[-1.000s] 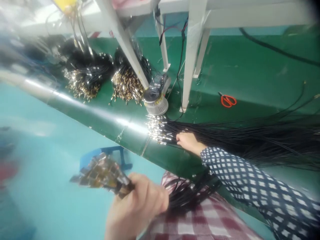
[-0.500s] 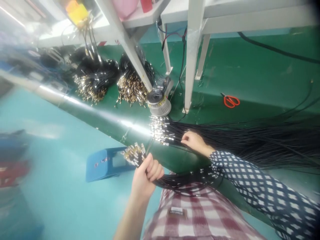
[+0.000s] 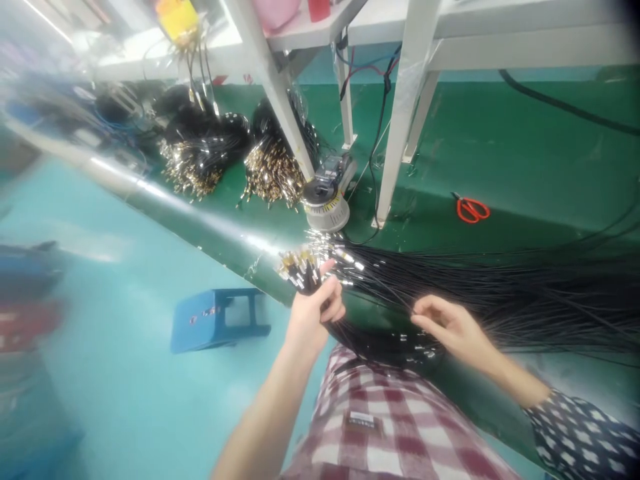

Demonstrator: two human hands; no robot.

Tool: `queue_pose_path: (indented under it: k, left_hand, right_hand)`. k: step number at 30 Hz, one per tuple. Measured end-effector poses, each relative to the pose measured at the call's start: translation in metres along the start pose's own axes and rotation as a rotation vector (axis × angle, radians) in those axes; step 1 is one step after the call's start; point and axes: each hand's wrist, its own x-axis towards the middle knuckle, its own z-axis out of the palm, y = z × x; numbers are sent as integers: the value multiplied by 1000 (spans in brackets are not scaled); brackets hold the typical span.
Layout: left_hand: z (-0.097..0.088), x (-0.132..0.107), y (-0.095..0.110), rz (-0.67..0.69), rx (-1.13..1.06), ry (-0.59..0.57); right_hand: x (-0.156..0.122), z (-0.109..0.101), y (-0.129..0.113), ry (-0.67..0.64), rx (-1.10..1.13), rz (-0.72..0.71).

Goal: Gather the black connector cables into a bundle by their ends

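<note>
My left hand (image 3: 316, 312) is closed around a bundle of black cables (image 3: 304, 277), whose metal-tipped ends stick up above the fist. The rest of that bundle sags across the lap of a checked apron (image 3: 395, 400). To the right, my right hand (image 3: 453, 327) pinches a thin black cable between thumb and fingertips. This cable runs up toward the left hand, by the loose connectors. Behind both hands lies a wide spread of black cables (image 3: 510, 283) on the green table, their shiny connector ends gathered at the left.
A grey round machine with a dark top (image 3: 327, 207) stands behind the connector ends. Red-handled scissors (image 3: 471, 210) lie at the back right. Two coiled cable bundles (image 3: 274, 170) sit at the back left, by white shelf legs (image 3: 407, 107). A blue stool (image 3: 200, 322) is on the floor.
My left hand has moved up and right with its bundle, close to the loose connectors. My right hand has drawn back to the right and down, with a cable in its fingertips.
</note>
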Motion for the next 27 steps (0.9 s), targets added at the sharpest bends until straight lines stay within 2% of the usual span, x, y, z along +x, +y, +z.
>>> queue_pose_path:
  k: [3,6,9,12,14,15,17,20,22,24,27]
  left_hand:
    - [4,7,-1,23,59,-13]
    - [6,10,-1,31,111,9]
    - [7,9,-1,14,125,11]
    - [9,7,0,-6,124,24]
    - [8,6,0,-19,124,33]
    - [7,6,0,-23,121,39]
    - [3,6,0,-22,101,58]
    - [-5,8,-2,-20,62,84]
    - [-10,8,-4,-35,49,78]
    - [-12,8,-5,-41,43,72]
    - [-11,7,-5,-39,37,74]
  right_hand:
    - [-4,-5,4,-33,-40,-16]
    - [0,-13,-2,-136,-110,-28]
    - [17,-11,-31,-176,-251,-119]
    - [42,8,-74,-89,-276,-258]
    - [54,22,-89,-50,-279,-330]
    - [56,26,-88,-36,-310,-359]
    - [52,25,-69,-26,-424,-397]
    - [33,3,-18,-95,-619,-382]
    - [23,-10,3,-125,-682,-318]
    - [23,-10,1,-106,-651,-274]
    - [39,12,-27,-145,-496,-315]
